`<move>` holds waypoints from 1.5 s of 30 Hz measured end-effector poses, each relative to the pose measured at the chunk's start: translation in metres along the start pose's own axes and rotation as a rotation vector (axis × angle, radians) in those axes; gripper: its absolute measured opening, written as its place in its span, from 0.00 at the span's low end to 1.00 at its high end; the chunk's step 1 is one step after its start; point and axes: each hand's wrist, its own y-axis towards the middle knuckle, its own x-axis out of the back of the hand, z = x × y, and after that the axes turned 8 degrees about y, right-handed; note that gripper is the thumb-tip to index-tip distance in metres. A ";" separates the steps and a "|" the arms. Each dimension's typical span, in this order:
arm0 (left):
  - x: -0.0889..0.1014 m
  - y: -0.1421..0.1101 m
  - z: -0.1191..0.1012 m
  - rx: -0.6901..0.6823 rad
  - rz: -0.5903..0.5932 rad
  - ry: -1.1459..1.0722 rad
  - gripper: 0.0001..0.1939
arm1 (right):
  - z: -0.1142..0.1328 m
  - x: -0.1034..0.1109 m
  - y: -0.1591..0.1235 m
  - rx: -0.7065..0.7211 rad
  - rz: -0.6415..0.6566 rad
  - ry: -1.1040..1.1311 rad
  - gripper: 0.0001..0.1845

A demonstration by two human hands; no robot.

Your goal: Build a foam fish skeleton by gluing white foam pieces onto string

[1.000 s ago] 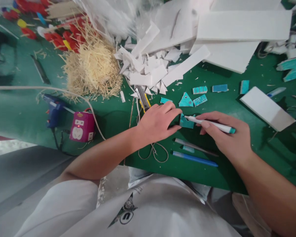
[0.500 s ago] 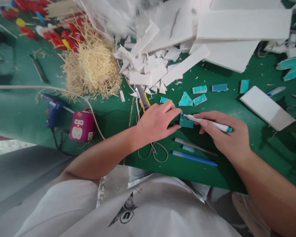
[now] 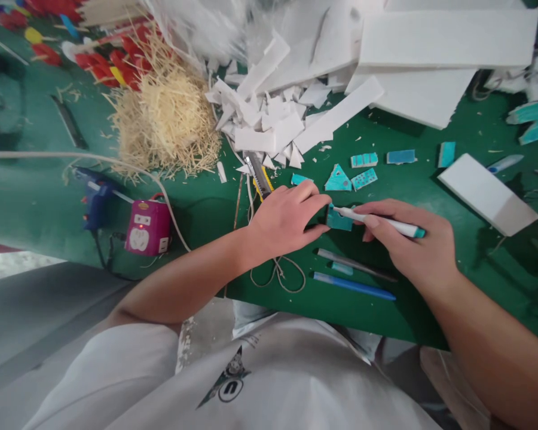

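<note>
My left hand [image 3: 287, 218] rests on the green table [image 3: 206, 209] with its fingertips pinched on a small teal foam piece [image 3: 339, 220]. My right hand [image 3: 412, 245] grips a white marker with a teal end [image 3: 381, 222], whose tip touches the top of that teal piece. Several other painted teal pieces [image 3: 349, 177] lie just beyond my hands. Two pens, one grey [image 3: 354, 264] and one blue [image 3: 354, 286], lie on the table just below my right hand.
A heap of white foam offcuts [image 3: 273, 119] and large white foam boards [image 3: 430, 60] fill the far side. A utility knife [image 3: 259, 174], a straw pile [image 3: 170, 119], a blue glue gun [image 3: 96, 200] and a pink power socket [image 3: 147, 227] lie left. A white block [image 3: 486, 194] sits right.
The marker tip has shifted slightly left along the teal piece. Both hands otherwise stay in the same place; the view has tilted a little.
</note>
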 end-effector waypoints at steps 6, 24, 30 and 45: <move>0.001 0.001 0.000 0.003 0.011 0.000 0.18 | 0.001 0.001 0.000 -0.024 0.036 -0.002 0.06; 0.002 0.001 -0.001 0.005 0.011 0.002 0.18 | 0.001 0.000 0.000 -0.028 0.010 0.007 0.06; 0.002 0.002 0.000 0.008 0.024 0.004 0.18 | 0.003 0.001 0.000 -0.052 0.024 -0.003 0.06; 0.001 0.001 0.000 0.003 0.002 0.005 0.17 | 0.002 0.002 -0.002 -0.025 0.043 0.003 0.06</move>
